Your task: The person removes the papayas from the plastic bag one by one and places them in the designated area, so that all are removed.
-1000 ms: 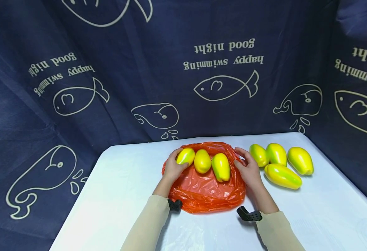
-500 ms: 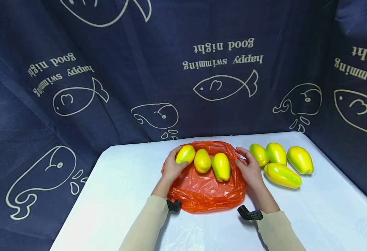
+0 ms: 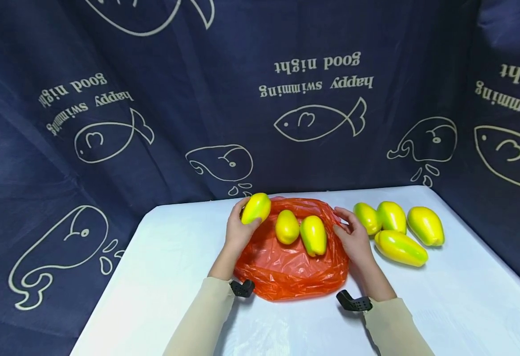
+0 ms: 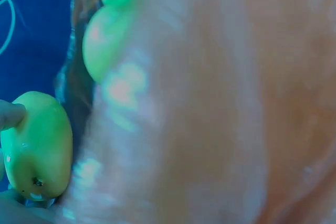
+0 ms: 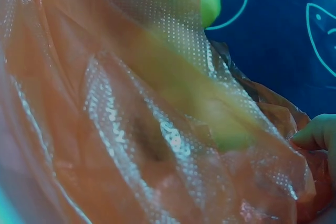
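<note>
My left hand grips a glossy yellow-green fruit, oblong like a mango or small papaya, at the back left rim of a red plastic bag. In the left wrist view this fruit shows a dark stem spot, with a thumb tip against it. The bag lies spread with its mouth wide. Inside it, two similar fruits, one rounder and one longer, lie side by side. My right hand pinches the bag's right edge; in the right wrist view the thumb presses on the crinkled film.
Several more yellow-green fruits lie grouped on the white table, to the right of my right hand. A dark blue curtain with fish and whale drawings hangs behind the table. Black camera mounts sit on both wrists.
My left hand has raised its fruit and shifted it left and back, out to the bag's left rim. The two other fruits in the bag and my right hand stay about where they were.
</note>
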{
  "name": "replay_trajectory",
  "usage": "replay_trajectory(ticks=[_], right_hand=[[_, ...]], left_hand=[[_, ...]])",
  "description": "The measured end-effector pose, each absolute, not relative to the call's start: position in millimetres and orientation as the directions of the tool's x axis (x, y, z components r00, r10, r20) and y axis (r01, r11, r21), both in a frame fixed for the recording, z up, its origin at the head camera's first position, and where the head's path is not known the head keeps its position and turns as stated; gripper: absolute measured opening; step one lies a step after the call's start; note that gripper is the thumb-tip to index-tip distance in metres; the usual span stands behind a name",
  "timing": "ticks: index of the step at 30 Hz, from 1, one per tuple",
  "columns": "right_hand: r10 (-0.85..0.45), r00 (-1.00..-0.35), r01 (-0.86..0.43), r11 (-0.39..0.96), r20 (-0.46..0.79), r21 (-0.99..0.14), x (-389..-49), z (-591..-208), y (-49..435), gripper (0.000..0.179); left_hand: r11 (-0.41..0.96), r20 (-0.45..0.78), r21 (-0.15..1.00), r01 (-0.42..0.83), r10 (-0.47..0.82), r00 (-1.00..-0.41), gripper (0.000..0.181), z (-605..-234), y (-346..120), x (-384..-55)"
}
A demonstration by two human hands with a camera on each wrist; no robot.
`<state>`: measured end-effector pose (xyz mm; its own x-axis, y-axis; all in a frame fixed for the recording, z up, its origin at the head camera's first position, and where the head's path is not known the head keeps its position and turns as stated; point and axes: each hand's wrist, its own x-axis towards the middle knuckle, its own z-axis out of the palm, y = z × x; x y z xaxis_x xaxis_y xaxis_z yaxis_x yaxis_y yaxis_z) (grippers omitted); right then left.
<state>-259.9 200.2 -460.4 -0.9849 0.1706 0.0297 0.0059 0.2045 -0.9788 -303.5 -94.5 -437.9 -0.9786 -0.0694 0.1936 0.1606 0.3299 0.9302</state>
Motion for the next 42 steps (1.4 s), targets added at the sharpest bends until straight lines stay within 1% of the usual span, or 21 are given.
replay_trajectory(ticks=[6, 14, 23, 27, 35, 42], right_hand=[[0.172, -0.984, -0.012, 0.222, 0.051, -0.975, -259.2, -456.6, 202.4, 0.052], [0.177, -0.983, -0.003, 0.210, 0.041, -0.978, -257.0, -456.2, 204.4, 0.052], [0.179, -0.983, -0.004, 0.203, 0.041, -0.979, -256.8, -458.6, 203.3, 0.052], [0.178, -0.983, -0.005, 0.208, 0.043, -0.978, -257.5, -459.1, 202.9, 0.051], [0.173, -0.983, -0.025, 0.217, 0.063, -0.976, -259.4, -458.8, 201.5, 0.052], [0.179, -0.983, -0.008, 0.210, 0.047, -0.978, -258.2, -460.0, 201.4, 0.052]], left_hand=[[0.312, 0.215, 0.933, 0.180, -0.081, -0.973, 0.071, -422.8, -93.8, -297.7], [0.286, 0.216, 0.945, 0.159, -0.178, -0.960, 0.069, -417.2, -109.4, -294.5], [0.224, 0.180, 0.967, 0.121, -0.267, -0.947, 0.068, -424.8, -132.0, -294.3], [0.202, 0.177, 0.973, 0.116, -0.319, -0.931, 0.069, -430.1, -140.8, -296.1], [0.204, 0.141, 0.977, 0.065, -0.382, -0.913, 0.068, -443.0, -157.4, -298.9], [0.221, 0.105, 0.975, 0.013, -0.408, -0.907, 0.068, -454.8, -167.1, -300.9]])
